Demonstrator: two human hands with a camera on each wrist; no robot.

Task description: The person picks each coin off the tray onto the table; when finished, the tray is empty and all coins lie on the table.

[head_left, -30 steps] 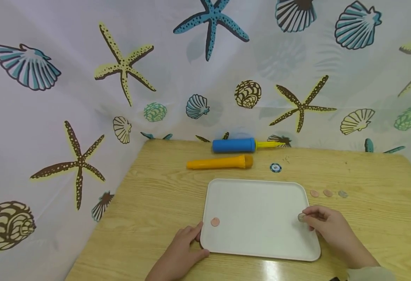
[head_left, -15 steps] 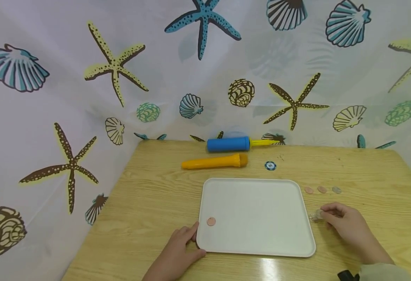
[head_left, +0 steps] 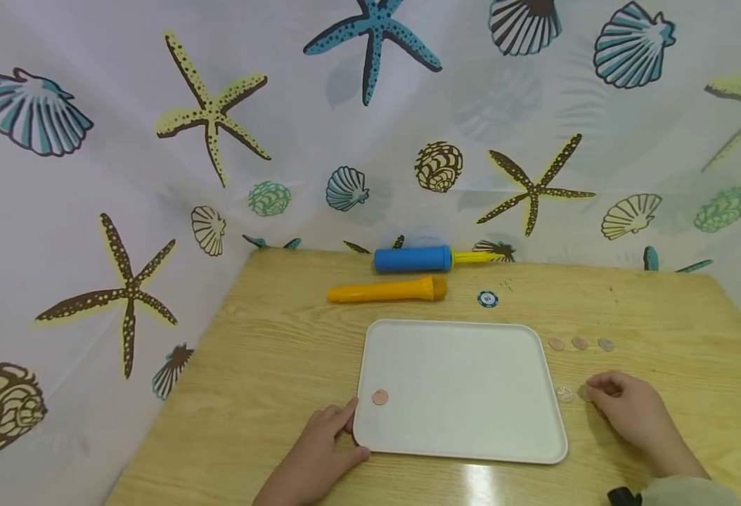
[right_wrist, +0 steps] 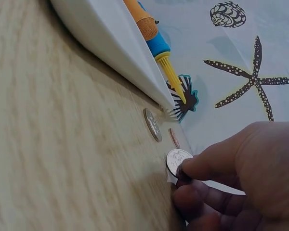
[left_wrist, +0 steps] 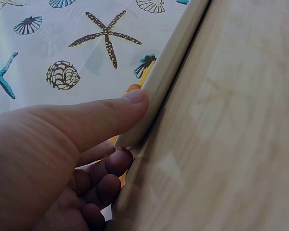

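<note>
My right hand (head_left: pixel 630 413) is low over the table to the right of the white tray (head_left: pixel 459 393). Its thumb and fingers pinch a silver coin (right_wrist: pixel 177 160), tilted near the wood in the right wrist view. A second silver coin (head_left: pixel 564 394) lies between that hand and the tray's right edge. At the tray's near left corner, my left hand (head_left: pixel 312 451) grips the rim, the thumb (left_wrist: pixel 135 98) on one side and the fingers curled round the other. One copper coin (head_left: pixel 379 397) lies on the tray near its left side.
Behind my right hand two copper coins (head_left: pixel 580 343) and a silver-coloured coin (head_left: pixel 606 344) lie in a row. Beyond the tray are a yellow-orange toy microphone (head_left: pixel 386 289), a blue hand pump (head_left: pixel 413 259) with a yellow end, and a poker chip (head_left: pixel 487 299). A patterned curtain (head_left: pixel 307 84) hangs behind the table (head_left: pixel 269 351).
My right hand has moved rightward from the tray's right edge onto the table. One silver coin now lies flat beside the tray; another is between the fingers. The left hand keeps its grip.
</note>
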